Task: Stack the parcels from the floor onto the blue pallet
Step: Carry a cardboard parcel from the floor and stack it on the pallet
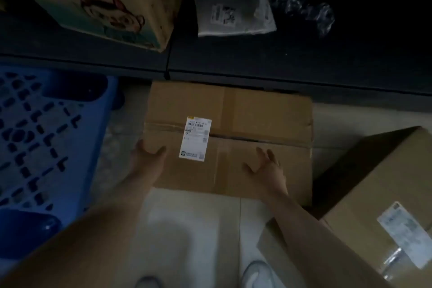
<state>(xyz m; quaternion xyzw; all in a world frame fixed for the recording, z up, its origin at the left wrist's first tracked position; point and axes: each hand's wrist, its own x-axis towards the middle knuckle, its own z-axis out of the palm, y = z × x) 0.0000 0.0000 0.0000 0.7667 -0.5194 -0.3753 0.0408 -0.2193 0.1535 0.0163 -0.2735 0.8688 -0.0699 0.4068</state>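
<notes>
at far left, blue pallet (46,138) on the floor, just beside the brown parcel (245,112), probably so the lift stays short. grips the parcel's left edge with the left hand (147,159), thumb on top, fingers (140,146) wrapped round the side; lays the right hand (266,166) flat on the lid, spread, likely to steady it. further right, second parcel (374,194). pale tiled floor (187,229), dim room, dark shelf (233,58) behind, carrying a printed box (105,2) and a grey mailer (231,11)

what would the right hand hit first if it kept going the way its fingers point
The right hand lies on or just over the box, so first it meets only the box top and its flap seam. Past the far edge, probably the dark ledge, though depth is unclear.
</notes>
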